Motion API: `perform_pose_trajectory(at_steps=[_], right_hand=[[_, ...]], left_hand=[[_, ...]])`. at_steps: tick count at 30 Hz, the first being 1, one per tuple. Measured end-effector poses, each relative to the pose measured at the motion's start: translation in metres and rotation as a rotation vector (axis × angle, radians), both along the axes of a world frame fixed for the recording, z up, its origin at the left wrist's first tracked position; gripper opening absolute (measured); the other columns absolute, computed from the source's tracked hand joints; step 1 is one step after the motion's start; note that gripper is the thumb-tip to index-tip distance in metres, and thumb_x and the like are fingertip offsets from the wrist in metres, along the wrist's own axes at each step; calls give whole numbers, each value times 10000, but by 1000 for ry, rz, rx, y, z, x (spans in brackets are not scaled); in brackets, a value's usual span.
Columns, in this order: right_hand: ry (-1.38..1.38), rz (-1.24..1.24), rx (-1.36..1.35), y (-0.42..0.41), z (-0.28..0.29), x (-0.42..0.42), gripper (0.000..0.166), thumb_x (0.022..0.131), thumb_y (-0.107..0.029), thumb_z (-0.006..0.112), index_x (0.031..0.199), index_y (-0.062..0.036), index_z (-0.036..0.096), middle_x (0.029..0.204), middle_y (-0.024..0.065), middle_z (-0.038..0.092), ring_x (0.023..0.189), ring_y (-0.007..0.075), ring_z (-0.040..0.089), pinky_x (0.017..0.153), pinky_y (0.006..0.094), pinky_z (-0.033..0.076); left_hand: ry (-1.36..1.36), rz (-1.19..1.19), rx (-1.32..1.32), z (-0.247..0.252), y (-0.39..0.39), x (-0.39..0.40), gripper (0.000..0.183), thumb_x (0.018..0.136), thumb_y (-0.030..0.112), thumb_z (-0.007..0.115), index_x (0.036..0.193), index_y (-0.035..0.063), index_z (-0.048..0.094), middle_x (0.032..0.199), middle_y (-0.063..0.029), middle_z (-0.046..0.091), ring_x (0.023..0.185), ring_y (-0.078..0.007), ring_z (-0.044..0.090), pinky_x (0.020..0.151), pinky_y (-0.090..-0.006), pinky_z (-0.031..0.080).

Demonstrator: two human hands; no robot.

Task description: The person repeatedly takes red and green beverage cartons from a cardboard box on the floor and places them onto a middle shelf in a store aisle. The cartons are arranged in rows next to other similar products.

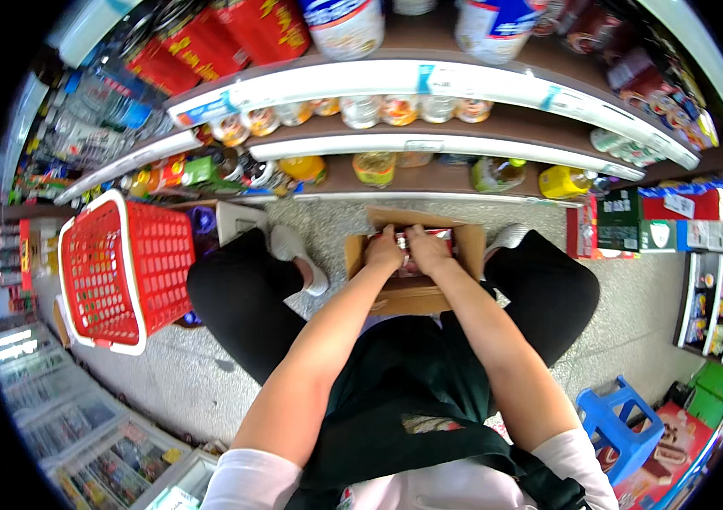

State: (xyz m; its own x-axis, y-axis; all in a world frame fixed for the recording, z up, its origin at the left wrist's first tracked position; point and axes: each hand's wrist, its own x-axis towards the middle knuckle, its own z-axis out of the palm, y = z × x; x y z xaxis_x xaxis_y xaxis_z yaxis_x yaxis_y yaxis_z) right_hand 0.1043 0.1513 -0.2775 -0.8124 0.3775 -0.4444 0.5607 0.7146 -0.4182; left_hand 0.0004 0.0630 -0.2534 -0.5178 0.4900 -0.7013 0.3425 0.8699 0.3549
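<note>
An open cardboard box [412,299] stands on the floor between the person's feet, its flaps spread. Both hands reach down into it. My left hand [385,250] rests on red-and-white packages [441,236] inside, with fingers bent over them. Close beside it, my right hand [426,250] bends its fingers over the same packages. Whether either hand grips a package cannot be told, as the fingertips are partly hidden.
Drink shelves [438,143] with bottles and cans curve across the front. A red plastic basket [157,268] stands at the left. Cartons [616,220] stand at the right, and a blue plastic stool [623,424] at the lower right. Glass-topped display cases [100,433] line the lower left.
</note>
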Motion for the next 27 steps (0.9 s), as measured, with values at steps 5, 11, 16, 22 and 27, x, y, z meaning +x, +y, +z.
perform_pose_trajectory(at_steps=[5,11,16,22,27], right_hand=[[186,1,68,-3,16,15,243,909,-62,507,1143,-35,567,1196,188,575,870,405,695,746,493,579],[223,-62,19,1,42,38,470,776,1,670,1230,-65,569,1149,127,609,975,332,672,824,453,555],[104,-376,-192,-3,27,44,718,699,-102,831,1349,-68,528,1143,189,672,1080,356,653,925,434,523],[37,-462,-561,12,17,42,859,630,-213,924,1359,-24,511,1202,176,685,1116,314,654,971,381,506],[102,-477,-838,15,38,37,733,688,-142,907,1313,-45,536,1117,75,711,999,161,664,875,319,534]], left_hand=[[76,-117,16,-14,-3,6,396,985,120,434,1377,146,481,1269,-225,633,1199,-398,606,997,-486,508],[-86,-58,85,-19,-4,-6,643,797,170,786,1373,155,501,1259,-174,655,1198,-371,606,1005,-454,496],[-132,32,212,-21,-13,1,711,683,162,882,1298,133,529,1211,-170,675,1184,-356,612,978,-447,495],[-155,69,331,6,-18,4,631,721,212,863,1241,81,531,1146,-223,679,1139,-371,632,966,-456,493],[-116,39,445,46,-25,1,565,807,256,820,1243,24,546,1071,-181,698,1008,-309,680,886,-398,529]])
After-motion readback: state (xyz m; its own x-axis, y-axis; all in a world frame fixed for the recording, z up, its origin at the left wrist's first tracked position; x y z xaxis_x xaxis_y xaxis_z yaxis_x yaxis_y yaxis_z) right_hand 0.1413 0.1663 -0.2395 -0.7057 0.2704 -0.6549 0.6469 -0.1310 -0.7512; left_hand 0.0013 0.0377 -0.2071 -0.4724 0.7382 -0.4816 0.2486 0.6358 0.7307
